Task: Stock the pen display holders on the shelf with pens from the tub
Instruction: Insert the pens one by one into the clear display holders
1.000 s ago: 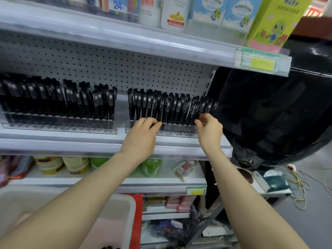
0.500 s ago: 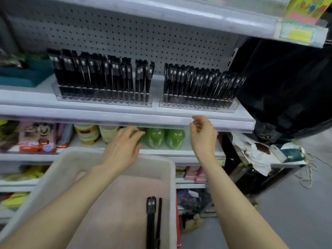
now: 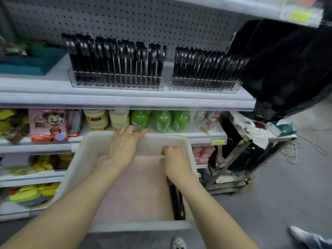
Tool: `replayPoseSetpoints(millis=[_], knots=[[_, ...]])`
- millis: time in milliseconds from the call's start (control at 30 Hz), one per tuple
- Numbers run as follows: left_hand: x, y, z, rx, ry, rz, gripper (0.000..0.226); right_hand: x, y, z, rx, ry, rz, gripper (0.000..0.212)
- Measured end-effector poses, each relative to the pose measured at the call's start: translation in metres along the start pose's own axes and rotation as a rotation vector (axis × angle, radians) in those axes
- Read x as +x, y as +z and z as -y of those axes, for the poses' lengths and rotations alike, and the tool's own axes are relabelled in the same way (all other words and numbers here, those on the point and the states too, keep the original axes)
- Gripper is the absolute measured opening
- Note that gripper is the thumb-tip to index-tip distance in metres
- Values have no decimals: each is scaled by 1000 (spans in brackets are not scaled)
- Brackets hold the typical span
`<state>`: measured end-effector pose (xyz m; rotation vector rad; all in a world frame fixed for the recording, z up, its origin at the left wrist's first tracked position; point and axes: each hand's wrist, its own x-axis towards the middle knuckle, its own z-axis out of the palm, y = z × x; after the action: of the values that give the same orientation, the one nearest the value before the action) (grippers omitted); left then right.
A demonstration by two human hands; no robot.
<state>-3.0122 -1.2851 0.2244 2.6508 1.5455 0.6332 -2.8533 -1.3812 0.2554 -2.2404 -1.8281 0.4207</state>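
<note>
Right hand (image 3: 175, 163) curls down onto black pens (image 3: 177, 202) in the tub (image 3: 79, 159); grip unclear. Left hand (image 3: 124, 147) hovers flat, released.

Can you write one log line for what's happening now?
left hand: open over tub | right hand: reaching pens | holders: nearly full

The right hand (image 3: 175, 163) covers the upper ends of the black pens (image 3: 177, 202) in the tub (image 3: 77, 159), so whether its fingers close on them cannot be told; the pens' count is unclear; the tub's left wall is partly hidden by the left forearm; the price label (image 3: 301, 15) at top right is blurred and unreadable; a shoe (image 3: 177, 243) is cut off by the bottom edge.
</note>
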Motion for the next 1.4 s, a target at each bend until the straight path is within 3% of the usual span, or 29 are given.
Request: replayPoseSetpoints(millis=[167,400,600,800,1167,1300,1400], knots=[[-2,3,0,11,25,-64,56,-23,19,1,-487,14,139,33],[-6,6,-1,5,43,-120,60,-20,27,6,-579,-19,210,34],[-7,11,-1,-11,36,-162,55,-11,26,0,-340,121,174,32],[-6,12,-1,-1,46,-165,55,1,29,2,105,80,25,36],[-7,7,-3,26,36,-164,59,4,34,-10,7,141,67,33],[-7,2,-5,24,33,-141,60,4,29,-9,104,119,-22,33],[-2,-4,-6,-15,13,-46,64,4,19,-8,219,52,-137,14]])
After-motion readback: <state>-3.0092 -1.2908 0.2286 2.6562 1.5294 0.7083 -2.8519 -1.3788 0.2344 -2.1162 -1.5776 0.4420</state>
